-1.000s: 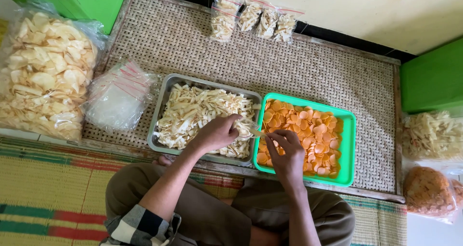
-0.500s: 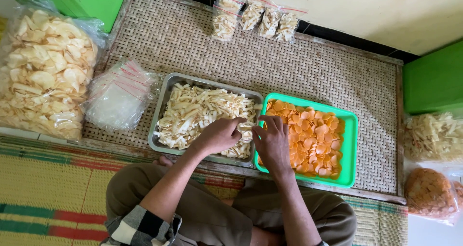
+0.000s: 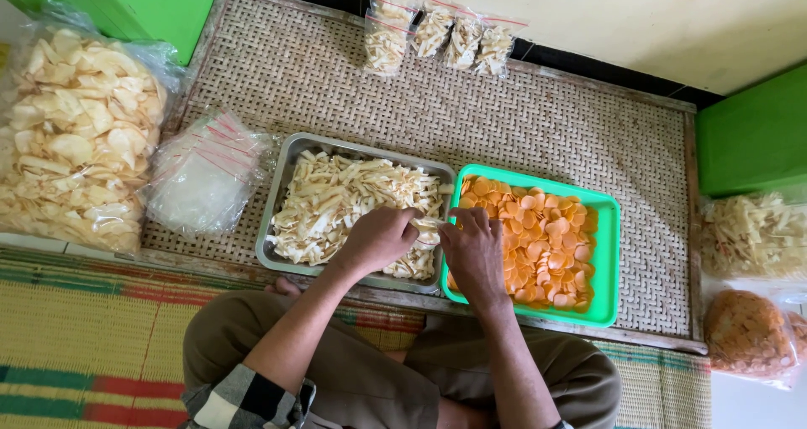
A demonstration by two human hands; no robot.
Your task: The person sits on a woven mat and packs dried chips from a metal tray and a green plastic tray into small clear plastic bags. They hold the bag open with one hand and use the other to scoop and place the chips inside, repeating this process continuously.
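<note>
Hands meet over the seam between two trays at the near edge of the woven desk (image 3: 538,126). Left hand (image 3: 377,240) lies over the right near part of the steel tray (image 3: 282,202), fingers curled down into the pale strips (image 3: 336,198); whether it grips any I cannot tell. Right hand (image 3: 472,248) sits just beside it, over the left edge of the green tray (image 3: 607,252), fingertips pinched near the left hand's; what they hold is hidden.

Steel tray: heaped with pale yellow strip crackers. Green tray, touching it on the right: round orange chips (image 3: 542,244) in a loose layer.

Left of the steel tray, a stack of clear zip bags (image 3: 202,177). Further left, a big clear bag of pale round crackers (image 3: 71,135). Far edge of desk: four small filled packets (image 3: 437,32) in a row. Right, off the desk: a bag of strips (image 3: 752,231) and, nearer, a bag of brown crackers (image 3: 748,332).
</note>
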